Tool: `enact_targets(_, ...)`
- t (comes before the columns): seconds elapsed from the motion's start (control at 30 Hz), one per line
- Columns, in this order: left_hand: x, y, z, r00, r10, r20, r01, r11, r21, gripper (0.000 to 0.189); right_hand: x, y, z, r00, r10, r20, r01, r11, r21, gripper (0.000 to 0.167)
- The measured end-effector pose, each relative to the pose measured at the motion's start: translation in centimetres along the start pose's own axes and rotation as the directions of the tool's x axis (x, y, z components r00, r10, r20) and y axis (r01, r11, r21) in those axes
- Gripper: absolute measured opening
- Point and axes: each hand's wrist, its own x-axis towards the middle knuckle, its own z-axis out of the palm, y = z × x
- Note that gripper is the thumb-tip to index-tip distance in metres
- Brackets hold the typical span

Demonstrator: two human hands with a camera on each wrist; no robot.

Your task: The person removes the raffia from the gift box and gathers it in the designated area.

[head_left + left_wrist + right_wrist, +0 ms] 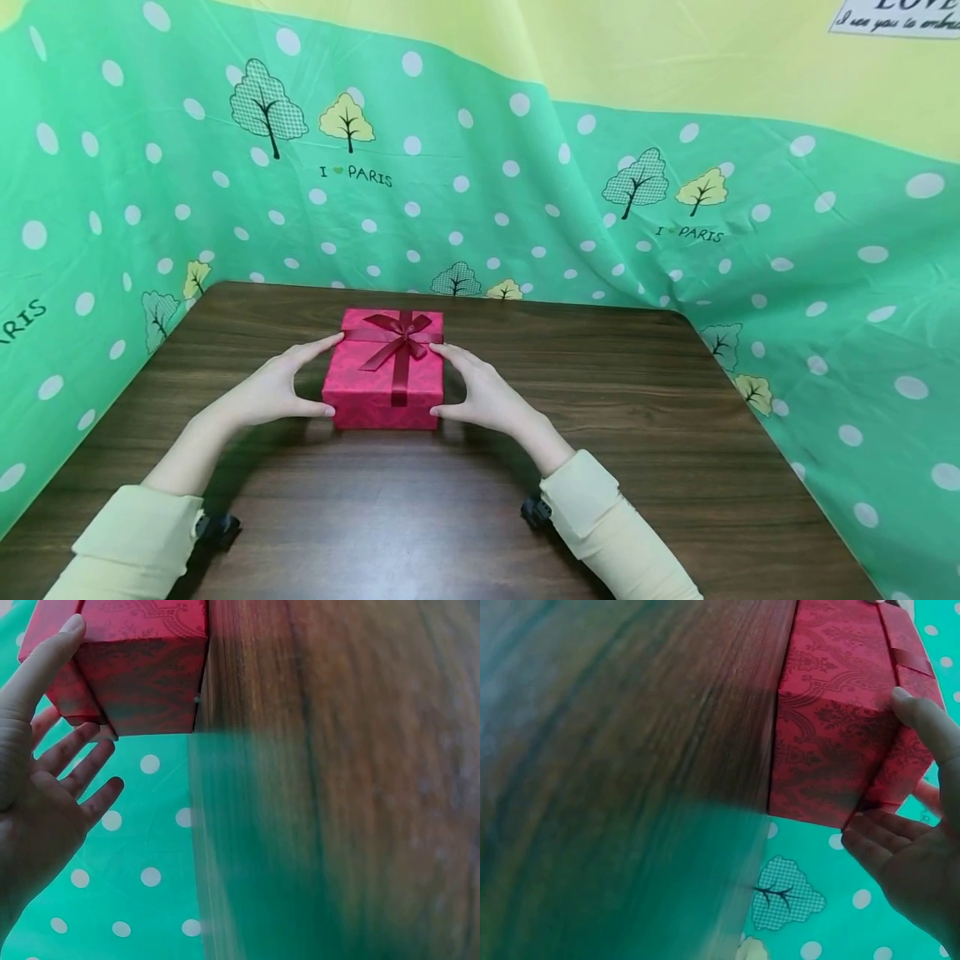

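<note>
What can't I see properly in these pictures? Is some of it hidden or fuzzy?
Inside the red box: head view, covered by its lid.
The box's underside: all views, hidden against the table.
The rest of the white label: head view, cut off by the top and right edges.
Part of the left grip: left wrist view, cut off by the left edge.
Table grain: left wrist view, blurred towards the right.
</note>
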Motion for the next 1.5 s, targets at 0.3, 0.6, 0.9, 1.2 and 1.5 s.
enact_targets(0.3,0.1,0.0,0.0,1.000,0.008,0.004,-0.008,1.000,-0.014,0.103,-0.1,0.1,-0.1,1.000,-0.007,-0.006,0.007,1.000,0.004,0.088)
enact_targets(0.6,0.3,-0.1,-0.2,1.000,0.029,-0.003,-0.029,0.999,-0.027,0.102,0.0,0.0,-0.2,1.000,-0.009,-0.017,0.009,1.000,-0.007,0.088)
enact_targets(0.9,0.4,0.2,-0.4,0.999,0.051,-0.008,-0.051,0.998,-0.019,0.101,-0.1,-0.2,-0.8,1.000,-0.018,-0.017,0.018,1.000,-0.006,0.087)
enact_targets(1.2,0.4,0.5,-0.8,0.998,0.063,-0.007,-0.063,0.998,-0.005,0.101,0.0,-0.2,-1.2,0.999,-0.024,-0.023,0.023,1.000,-0.008,0.088)
enact_targets(1.5,0.4,0.9,-1.3,0.998,0.064,-0.002,-0.064,0.998,0.011,0.101,0.1,-0.3,-1.7,0.999,-0.032,-0.028,0.032,0.999,-0.004,0.086)
